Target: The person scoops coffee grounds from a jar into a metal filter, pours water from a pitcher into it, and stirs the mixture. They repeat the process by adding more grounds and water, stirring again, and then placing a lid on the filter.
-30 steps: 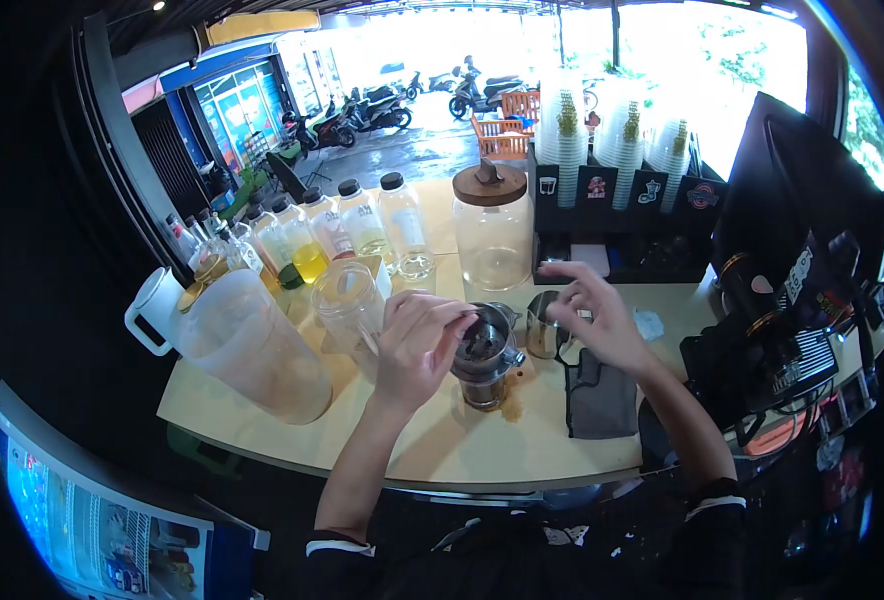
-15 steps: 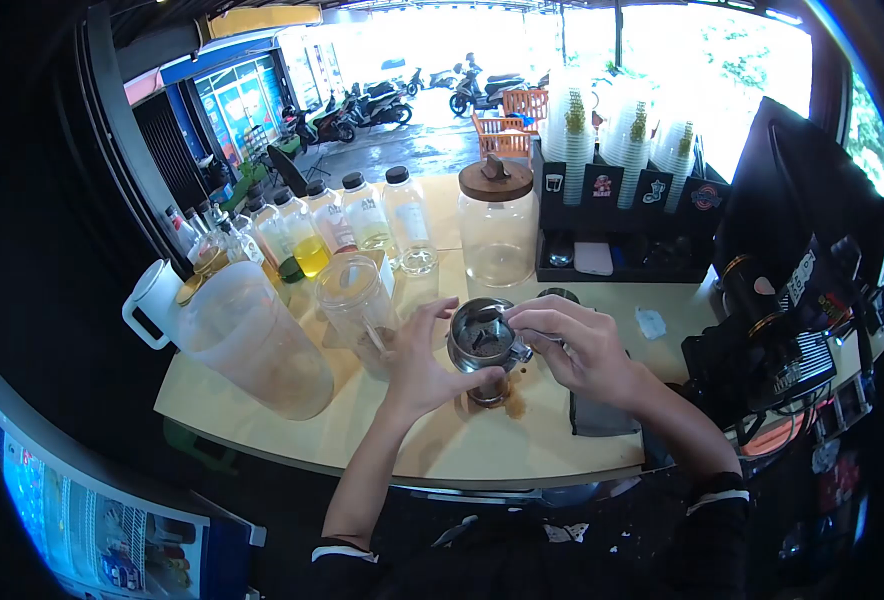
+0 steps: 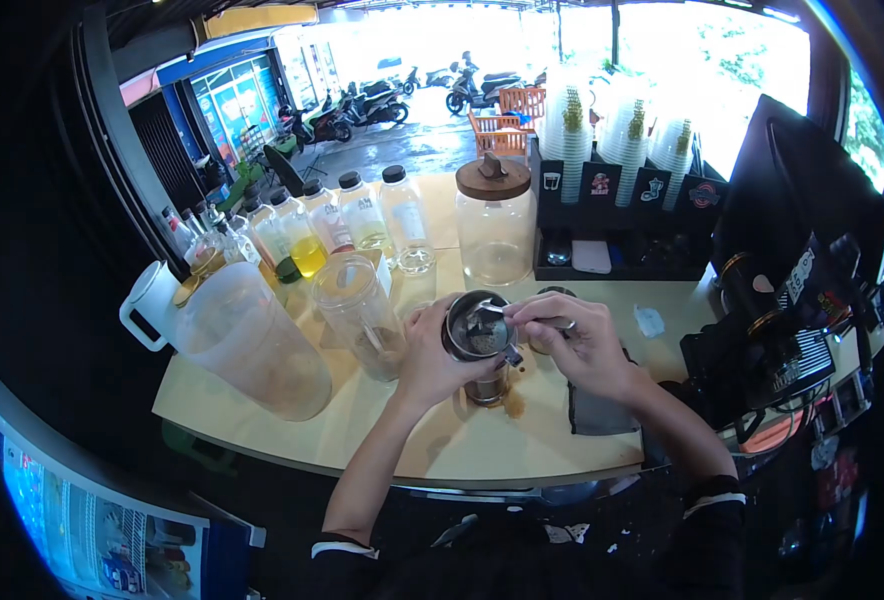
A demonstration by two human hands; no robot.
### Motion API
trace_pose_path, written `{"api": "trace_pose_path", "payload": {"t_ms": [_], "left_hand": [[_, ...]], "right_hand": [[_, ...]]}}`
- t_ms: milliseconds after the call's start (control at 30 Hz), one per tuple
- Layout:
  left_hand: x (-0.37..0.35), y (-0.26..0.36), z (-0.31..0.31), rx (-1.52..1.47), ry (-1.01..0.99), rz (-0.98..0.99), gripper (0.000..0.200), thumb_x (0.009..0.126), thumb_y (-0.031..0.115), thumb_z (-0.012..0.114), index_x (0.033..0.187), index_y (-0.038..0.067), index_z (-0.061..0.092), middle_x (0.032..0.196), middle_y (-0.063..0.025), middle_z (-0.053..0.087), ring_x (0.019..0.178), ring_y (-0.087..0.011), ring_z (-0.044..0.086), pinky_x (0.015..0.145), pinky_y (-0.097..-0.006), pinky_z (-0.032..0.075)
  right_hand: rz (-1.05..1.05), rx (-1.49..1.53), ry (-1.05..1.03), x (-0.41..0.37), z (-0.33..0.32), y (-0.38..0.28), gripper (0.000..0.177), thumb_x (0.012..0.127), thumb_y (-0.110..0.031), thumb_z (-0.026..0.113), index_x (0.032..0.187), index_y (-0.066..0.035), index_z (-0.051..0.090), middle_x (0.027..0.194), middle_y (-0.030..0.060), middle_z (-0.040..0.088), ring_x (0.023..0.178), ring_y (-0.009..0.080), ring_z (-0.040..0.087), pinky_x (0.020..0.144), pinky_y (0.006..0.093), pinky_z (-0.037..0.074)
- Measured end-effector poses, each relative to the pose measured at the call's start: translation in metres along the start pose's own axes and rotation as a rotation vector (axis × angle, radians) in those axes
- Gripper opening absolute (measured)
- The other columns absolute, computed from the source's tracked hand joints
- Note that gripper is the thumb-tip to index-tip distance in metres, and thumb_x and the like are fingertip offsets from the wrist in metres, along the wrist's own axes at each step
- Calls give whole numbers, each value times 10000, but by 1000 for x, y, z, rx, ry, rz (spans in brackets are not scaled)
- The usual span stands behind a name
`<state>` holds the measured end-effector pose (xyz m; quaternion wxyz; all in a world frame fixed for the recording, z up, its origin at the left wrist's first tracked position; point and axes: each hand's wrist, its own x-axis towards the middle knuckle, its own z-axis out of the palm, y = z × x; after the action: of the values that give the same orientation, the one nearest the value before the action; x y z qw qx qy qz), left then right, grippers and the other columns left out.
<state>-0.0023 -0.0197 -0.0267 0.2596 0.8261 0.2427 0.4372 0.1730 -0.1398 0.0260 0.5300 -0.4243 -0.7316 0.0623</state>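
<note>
Near edge: pale wooden worktop (image 3: 382, 440). A dark grey folded cloth (image 3: 592, 410) lies on it to the right, with a brown spill (image 3: 514, 405) just left of the cloth.

Centre: round metal filter cup (image 3: 477, 340) sitting on a small glass (image 3: 484, 388).
- Left hand (image 3: 427, 355): fingers curled around the cup's left wall, gripping it.
- Right hand (image 3: 574, 340): fingers pinching what looks like a small metal spoon (image 3: 490, 310), tip over the cup's open mouth.

Handling, by my judgement: the cup is stiff, light and smooth, possibly warm. The glass under it is fragile and the stack is top-heavy. Best taken by the side wall or the little side tab, steadying the glass.

Left: clear plastic jar (image 3: 362, 310) and a big frosted plastic jug (image 3: 247, 345).

Far: glass jar with wooden lid (image 3: 494, 225), a row of capped bottles (image 3: 362, 215), and stacked clear cups (image 3: 622, 130).
</note>
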Motion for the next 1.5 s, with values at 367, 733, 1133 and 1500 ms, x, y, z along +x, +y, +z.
{"api": "trace_pose_path", "payload": {"t_ms": [367, 733, 1133, 1500], "left_hand": [[12, 7, -25, 42, -196, 111, 864, 489, 243, 872, 1275, 133, 531, 1173, -69, 622, 1111, -268, 546, 1009, -408, 374], [16, 9, -32, 23, -266, 162, 848, 537, 221, 829, 1309, 147, 484, 1220, -64, 607, 1147, -251, 556, 1069, -394, 299], [14, 14, -31, 21, -292, 170, 851, 535, 185, 819, 1314, 156, 476, 1260, -56, 589, 1182, -242, 532, 1049, -379, 313], [14, 15, -30, 61, -281, 254, 855, 544, 196, 818, 1321, 148, 465, 1303, -69, 560, 1191, -258, 528, 1041, -383, 306]], "right_hand": [[113, 456, -150, 1, -6, 0, 174, 977, -61, 455, 1087, 28, 557, 1066, 129, 633, 965, 163, 625, 870, 320, 503], [157, 212, -287, 15, -30, -17, 225, 998, -119, 400, 1050, 20, 569, 1011, 135, 663, 923, 186, 642, 849, 330, 508], [161, 300, -243, 19, -28, -9, 254, 992, -104, 412, 1036, 24, 626, 971, 94, 670, 870, 138, 643, 806, 298, 523], [212, 287, -324, 31, -29, -11, 199, 985, -102, 424, 986, 26, 576, 925, 87, 679, 819, 128, 648, 768, 286, 533]]}}
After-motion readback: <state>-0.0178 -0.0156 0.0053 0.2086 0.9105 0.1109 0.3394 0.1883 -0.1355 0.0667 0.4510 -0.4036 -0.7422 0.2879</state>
